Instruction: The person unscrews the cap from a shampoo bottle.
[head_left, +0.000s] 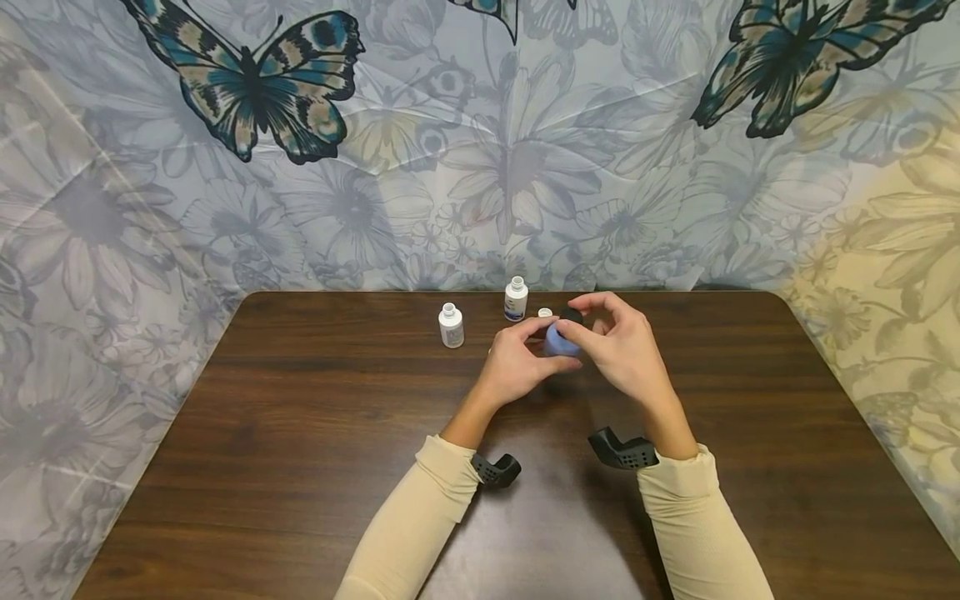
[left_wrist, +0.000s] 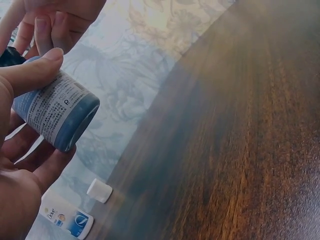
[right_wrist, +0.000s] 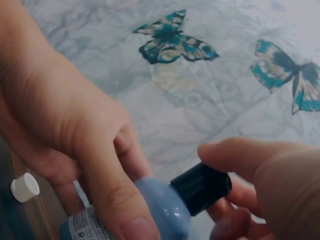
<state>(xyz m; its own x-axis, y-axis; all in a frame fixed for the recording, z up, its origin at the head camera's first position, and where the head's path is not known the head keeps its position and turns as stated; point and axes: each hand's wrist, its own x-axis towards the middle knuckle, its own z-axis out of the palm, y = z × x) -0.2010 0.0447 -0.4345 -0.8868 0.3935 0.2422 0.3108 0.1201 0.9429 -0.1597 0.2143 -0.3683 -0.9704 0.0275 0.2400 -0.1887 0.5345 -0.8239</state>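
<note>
Over the counter [head_left: 300, 467], the left hand [head_left: 517, 367] curls round a blue bottle [left_wrist: 65, 107], tall way up; the right hand [head_left: 625, 354] pinches its black cap [right_wrist: 197, 187] on top. Two open white bottles [head_left: 452, 327] stand near, insides hidden.

The left sleeve [head_left: 408, 533] is cream, plain and fairly close-fitting, running down from the left cuff [head_left: 450, 460], a thick turned-back band. Well to the right of the left cuff, the right sleeve [head_left: 701, 537] matches it in colour and ends in a similar folded edge. Touching the left cuff on its right side is the left mount [head_left: 497, 472], black and curved, dotted with small holes, its end blunt and upturned. Farther right of the left cuff is the right mount [head_left: 624, 451], also black, with an angular bend and small holes. Above the left cuff, the left hand [head_left: 513, 364] is bare.
</note>
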